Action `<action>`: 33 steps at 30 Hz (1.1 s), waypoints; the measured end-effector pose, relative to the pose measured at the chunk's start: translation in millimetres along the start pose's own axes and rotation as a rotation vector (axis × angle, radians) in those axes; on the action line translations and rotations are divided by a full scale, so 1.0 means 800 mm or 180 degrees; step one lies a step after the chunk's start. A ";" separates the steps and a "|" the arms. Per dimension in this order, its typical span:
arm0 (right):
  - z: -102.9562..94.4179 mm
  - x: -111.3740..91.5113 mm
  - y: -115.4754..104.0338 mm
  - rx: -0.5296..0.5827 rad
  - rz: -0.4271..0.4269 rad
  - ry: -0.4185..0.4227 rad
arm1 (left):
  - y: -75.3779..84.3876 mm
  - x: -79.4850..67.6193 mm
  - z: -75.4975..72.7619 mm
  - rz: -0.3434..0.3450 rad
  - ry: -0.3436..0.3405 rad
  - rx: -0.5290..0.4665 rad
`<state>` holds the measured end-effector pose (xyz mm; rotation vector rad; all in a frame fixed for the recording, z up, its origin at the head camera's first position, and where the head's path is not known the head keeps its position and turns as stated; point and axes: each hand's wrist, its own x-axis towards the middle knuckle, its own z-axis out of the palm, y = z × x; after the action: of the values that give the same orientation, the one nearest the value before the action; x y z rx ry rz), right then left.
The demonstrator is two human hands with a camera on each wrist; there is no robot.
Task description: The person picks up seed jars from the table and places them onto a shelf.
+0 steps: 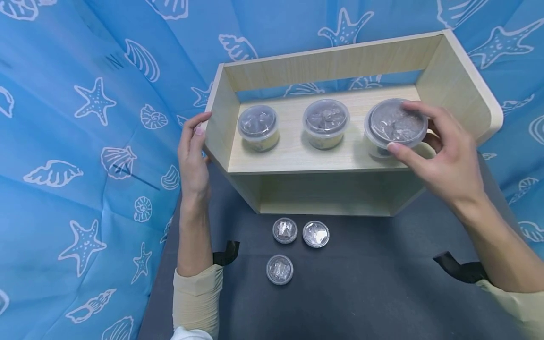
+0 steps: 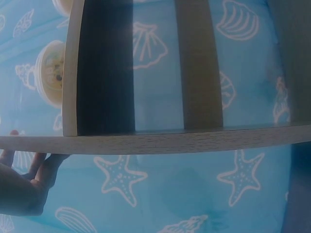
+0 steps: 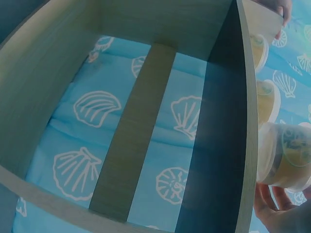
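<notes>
In the head view, my right hand (image 1: pixel 452 153) holds a clear lidded plastic tub (image 1: pixel 397 123) by its rim, thumb at the near side and fingers at the right. The tub is at the right end of the upper board of a pale wooden shelf (image 1: pixel 293 163). Whether its base touches the board I cannot tell. Two similar tubs, a left one (image 1: pixel 258 127) and a middle one (image 1: pixel 326 123), stand upright beside it with pale contents. My left hand (image 1: pixel 193 160) grips the edge of the shelf's left side panel; its fingertips (image 2: pixel 48 167) also show against that panel in the left wrist view.
Three small lidded round containers (image 1: pixel 285 230) (image 1: pixel 316 234) (image 1: pixel 279 269) lie on the dark table (image 1: pixel 361 293) in front of the shelf. A blue curtain (image 1: pixel 114 198) with white shells and starfish hangs behind and at both sides. The shelf's lower compartment (image 1: pixel 323 193) faces the table front.
</notes>
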<state>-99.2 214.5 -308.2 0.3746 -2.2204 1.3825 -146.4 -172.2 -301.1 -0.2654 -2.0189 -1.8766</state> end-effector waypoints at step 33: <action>0.016 0.022 0.019 0.0045 0.0829 -0.0024 | -0.002 0.000 -0.001 0.0016 0.0000 0.0017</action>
<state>-124.3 210.5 -314.5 0.0968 -2.3307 1.5299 -147.3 -173.1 -302.6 -0.2690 -2.0212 -1.8678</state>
